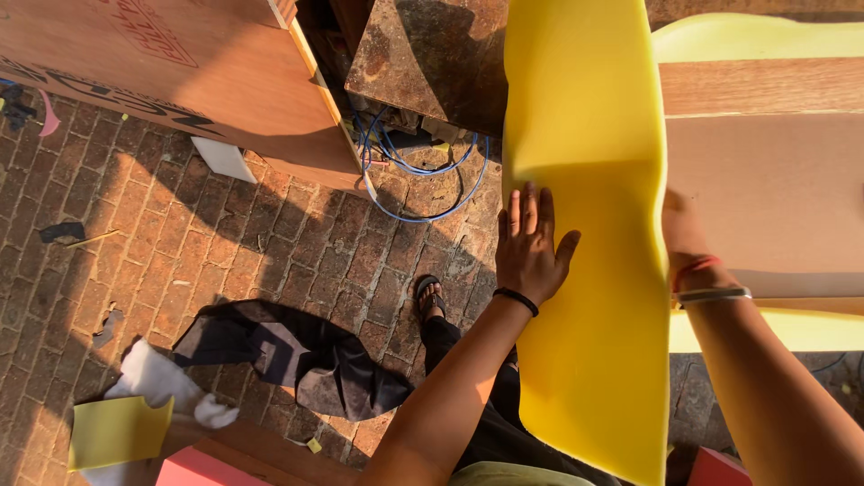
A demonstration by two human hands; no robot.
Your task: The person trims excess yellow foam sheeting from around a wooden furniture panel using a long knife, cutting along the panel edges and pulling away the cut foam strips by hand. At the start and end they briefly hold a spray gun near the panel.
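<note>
Yellow foam sheet (585,270), long and thick, runs from the top of the head view down to the bottom edge, bending slightly in the middle as it hangs off the left end of a wooden surface (765,180). Its upper part lies in bright sun and its lower part in shade. The left hand (529,247) lies flat on the sheet's left edge, fingers straight and close together pointing up, thumb spread to the right, gripping nothing; a black band circles that wrist. The right hand (681,236) is at the sheet's right edge and is mostly hidden behind the foam, so how far its fingers are open cannot be told; its wrist wears a red thread and a metal bangle. More yellow foam (792,328) shows beneath the wooden surface on the right. Below the hands is a floor of red brick paving (180,243). One foot in a dark sandal (429,295) stands on it beside the sheet. A crumpled black cloth (297,355) lies on the bricks to the left, with a white cloth (162,382) and a small yellow foam piece (117,432) near the lower left corner. A large plywood box (180,72) fills the upper left, and loops of blue cable (423,171) lie beside it.
</note>
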